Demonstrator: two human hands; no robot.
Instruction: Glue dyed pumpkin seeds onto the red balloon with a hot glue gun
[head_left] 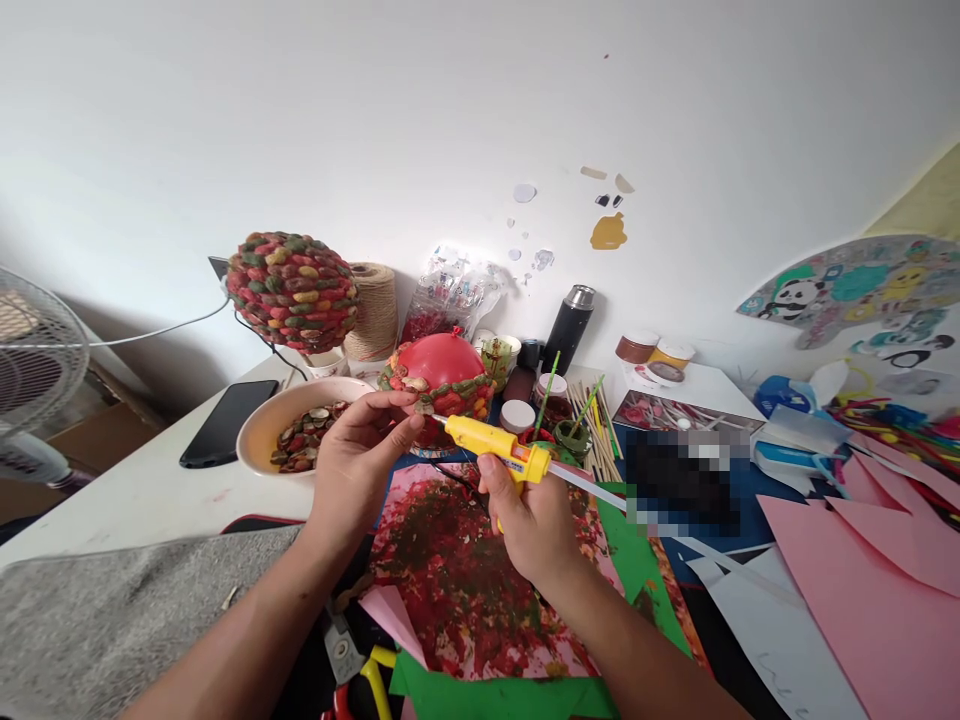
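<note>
My right hand (529, 515) is wrapped round a yellow glue gun (484, 440), with a long clear glue stick (592, 485) coming out of its back end. My left hand (371, 440) pinches a small painted shell piece (424, 408) between thumb and fingertips, close to the gun's nozzle. Just behind both hands stands a red balloon (439, 362), its lower part ringed with red, green and orange painted pieces. A bowl (255, 440) of painted shell pieces (307, 437) sits left of my left hand.
A ball covered in painted pieces (292, 292) stands at the back left beside a twine spool (373, 310). A black phone (229, 424) lies left of the bowl. Behind are a black flask (568, 330) and paint jars; scissors (360, 675) lie in front, pink paper (862, 590) at right.
</note>
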